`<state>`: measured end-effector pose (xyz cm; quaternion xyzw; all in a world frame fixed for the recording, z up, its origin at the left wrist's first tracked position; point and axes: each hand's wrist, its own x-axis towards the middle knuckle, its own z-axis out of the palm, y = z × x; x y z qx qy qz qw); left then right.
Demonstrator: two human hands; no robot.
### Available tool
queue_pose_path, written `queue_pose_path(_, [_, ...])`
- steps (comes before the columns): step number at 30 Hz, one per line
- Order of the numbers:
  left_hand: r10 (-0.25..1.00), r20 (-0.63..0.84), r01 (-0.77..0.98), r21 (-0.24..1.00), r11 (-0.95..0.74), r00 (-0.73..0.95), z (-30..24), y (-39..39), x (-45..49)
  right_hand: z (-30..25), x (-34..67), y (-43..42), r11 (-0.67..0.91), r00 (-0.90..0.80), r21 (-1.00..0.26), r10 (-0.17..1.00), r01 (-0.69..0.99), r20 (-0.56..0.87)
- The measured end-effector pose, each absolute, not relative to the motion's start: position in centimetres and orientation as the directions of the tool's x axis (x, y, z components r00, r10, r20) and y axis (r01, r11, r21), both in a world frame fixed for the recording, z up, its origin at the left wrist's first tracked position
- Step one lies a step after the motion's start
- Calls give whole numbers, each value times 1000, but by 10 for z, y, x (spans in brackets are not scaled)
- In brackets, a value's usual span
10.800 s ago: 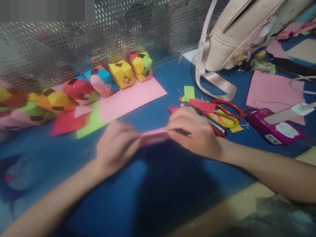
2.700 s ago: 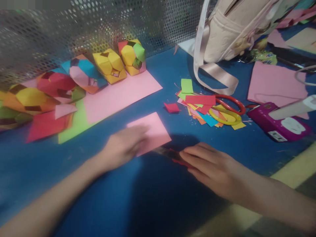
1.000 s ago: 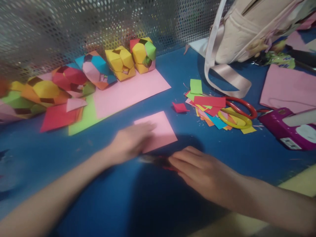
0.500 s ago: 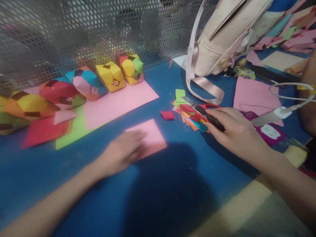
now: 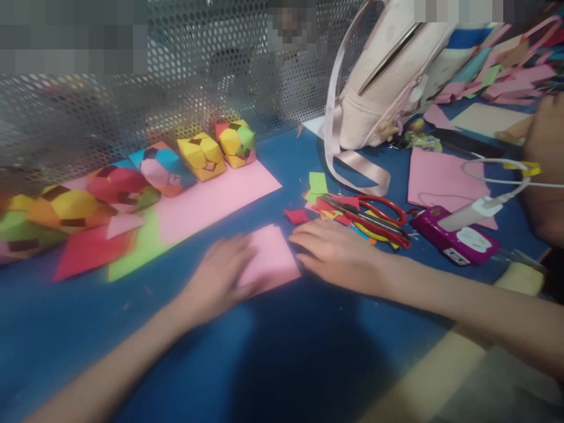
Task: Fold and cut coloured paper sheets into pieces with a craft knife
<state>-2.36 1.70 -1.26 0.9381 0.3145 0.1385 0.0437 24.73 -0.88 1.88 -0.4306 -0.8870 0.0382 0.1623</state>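
Note:
A small pink paper rectangle [image 5: 272,257] lies on the blue table [image 5: 308,352] in front of me. My left hand [image 5: 220,276] rests flat on the paper's left part, fingers stretched out. My right hand [image 5: 339,255] lies open on the table just right of the paper, fingertips at its right edge, holding nothing. A utility knife [image 5: 365,216] sits on the heap of coloured paper scraps [image 5: 328,208] beyond my right hand, beside red and yellow scissors [image 5: 383,214].
Several folded paper cubes [image 5: 202,155] line the perforated metal screen [image 5: 176,88] at the back left, on pink, green and red sheets [image 5: 211,197]. A cream backpack [image 5: 388,82], a magenta device with a cable [image 5: 453,238] and another pink sheet [image 5: 445,179] lie right. Someone's arm [image 5: 546,164] shows at the right edge.
My right hand has left the knife on the scrap heap and come back to the pink paper's right edge. The left hand stays on the paper.

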Motion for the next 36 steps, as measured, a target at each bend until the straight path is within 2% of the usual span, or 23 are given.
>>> queue_pose_path(3, [571, 256, 548, 161, -821, 780, -11, 16, -24, 9, 234, -1, 598, -570, -269, 802, 755, 180])
queue_pose_path(8, [504, 325, 458, 211, -863, 800, -9, 14, -24, -5, 229, 1, 675, -608, -223, 734, 704, 301])
queue_pose_path(13, [471, 355, 374, 310, -874, 807, -12, 14, -28, -7, 233, -4, 689, -618, -247, 722, 681, 312])
queue_pose_path(17, [571, 372, 456, 355, -816, 732, -9, 14, -28, -9, 234, -4, 664, -575, -320, 746, 676, 336])
queue_pose_path(22, [756, 349, 543, 537, -645, 553, -4, 13, -27, -12, 235, -3, 643, -528, -442, 766, 625, 367])
queue_pose_path(25, [858, 341, 505, 701, -504, 383, -4, 10, -26, -7, 233, -3, 477, -375, -673, 875, 566, 305])
queue_pose_path(28, [945, 227, 435, 845, -311, 235, -2, 5, -24, 2, 231, -3, 189, -242, -904, 965, 384, 99])
queue_pose_path(31, [981, 101, 396, 904, -160, 167, -3, 2, -24, 10, 230, -2, 20, -272, -972, 961, 234, -45])
queue_pose_path(36, [992, 18, 305, 951, -55, 122, -4, 3, -25, 13, 231, -2, -46, -281, -983, 955, 178, -96])
